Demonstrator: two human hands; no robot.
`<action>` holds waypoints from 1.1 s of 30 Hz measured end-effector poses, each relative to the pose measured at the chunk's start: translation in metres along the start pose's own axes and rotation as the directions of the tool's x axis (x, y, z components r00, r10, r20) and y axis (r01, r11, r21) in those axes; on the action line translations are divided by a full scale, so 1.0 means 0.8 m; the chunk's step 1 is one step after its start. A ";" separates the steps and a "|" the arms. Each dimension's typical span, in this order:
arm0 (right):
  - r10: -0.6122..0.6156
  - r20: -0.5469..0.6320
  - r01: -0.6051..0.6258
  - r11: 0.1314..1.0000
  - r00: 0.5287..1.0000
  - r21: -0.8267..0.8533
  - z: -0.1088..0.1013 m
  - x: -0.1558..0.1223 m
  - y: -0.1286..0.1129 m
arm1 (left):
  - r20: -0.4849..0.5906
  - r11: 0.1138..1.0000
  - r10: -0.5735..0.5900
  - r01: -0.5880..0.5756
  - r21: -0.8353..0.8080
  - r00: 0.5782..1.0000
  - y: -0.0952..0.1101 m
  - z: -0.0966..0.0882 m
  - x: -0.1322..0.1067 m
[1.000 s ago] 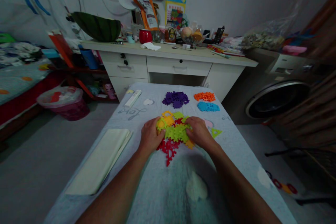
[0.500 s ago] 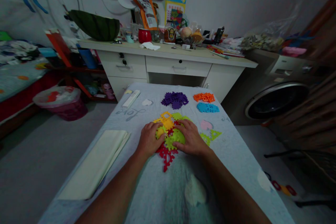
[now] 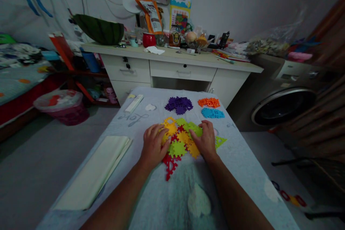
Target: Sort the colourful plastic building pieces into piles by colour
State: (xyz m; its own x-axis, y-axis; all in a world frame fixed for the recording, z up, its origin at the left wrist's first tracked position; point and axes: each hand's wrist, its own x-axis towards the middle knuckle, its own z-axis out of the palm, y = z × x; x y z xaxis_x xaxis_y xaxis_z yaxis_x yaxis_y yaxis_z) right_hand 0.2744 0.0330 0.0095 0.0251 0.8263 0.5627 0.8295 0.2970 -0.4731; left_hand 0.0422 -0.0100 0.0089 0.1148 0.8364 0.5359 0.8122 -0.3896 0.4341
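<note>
A heap of flat toothed plastic pieces (image 3: 181, 140) in yellow, lime green, orange and red lies in the middle of a table under a pale grey cloth (image 3: 172, 190). My left hand (image 3: 152, 145) rests on the heap's left side, fingers spread flat over yellow and green pieces. My right hand (image 3: 206, 140) lies on the right side, fingers stretched over green and orange pieces. A red piece (image 3: 169, 163) sticks out toward me from under the heap. Farther back lie sorted piles: purple (image 3: 179, 104), orange (image 3: 209, 102) and blue (image 3: 212, 113).
A folded cream cloth (image 3: 93, 172) lies at the table's left edge. A white tube (image 3: 134, 103) sits at the far left. Beyond stand a cluttered white desk (image 3: 172, 68), a washing machine (image 3: 285, 97) at right and a lined bin (image 3: 61, 106) at left.
My right hand slid back to the right off the heap's centre, uncovering orange and green pieces. The heap is spread a little wider. The left hand stays on its left side.
</note>
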 end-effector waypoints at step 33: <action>-0.088 0.187 0.065 0.990 0.978 0.126 0.004 -0.003 -0.026 | 0.092 0.997 -0.072 0.068 0.047 0.993 -0.012 0.020 -0.011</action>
State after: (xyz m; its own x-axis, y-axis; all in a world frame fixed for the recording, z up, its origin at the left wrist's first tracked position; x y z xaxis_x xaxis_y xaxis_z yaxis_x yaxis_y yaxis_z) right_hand 0.2552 0.0260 0.0160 -0.1532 0.8718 0.4653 0.7522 0.4083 -0.5173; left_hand 0.0421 -0.0077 -0.0115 0.1082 0.8942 0.4343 0.8439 -0.3135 0.4353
